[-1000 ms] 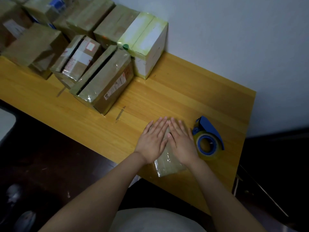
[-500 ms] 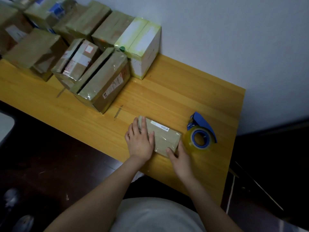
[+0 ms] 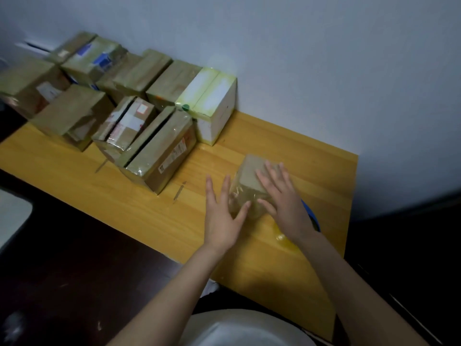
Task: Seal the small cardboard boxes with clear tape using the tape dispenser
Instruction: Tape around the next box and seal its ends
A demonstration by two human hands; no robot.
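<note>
A small brown cardboard box [image 3: 250,179] wrapped in clear tape stands on the wooden table [image 3: 139,203], turned up on one side. My right hand [image 3: 282,196] lies flat on its top with fingers spread. My left hand [image 3: 223,213] presses against its left side with straight fingers, thumb touching the taped near face. The blue tape dispenser [image 3: 314,221] with its yellowish roll of clear tape [image 3: 282,237] lies behind my right wrist and is mostly hidden.
Several taped cardboard boxes [image 3: 159,148] crowd the back left of the table, with a white and green box [image 3: 212,106] against the wall. Two scraps of tape [image 3: 180,192] stick to the tabletop. The table's right edge runs close to my right arm.
The small box was lying flat; it now stands tipped up on its side. My right hand moved from its near edge onto its top, my left from its top to its left side.
</note>
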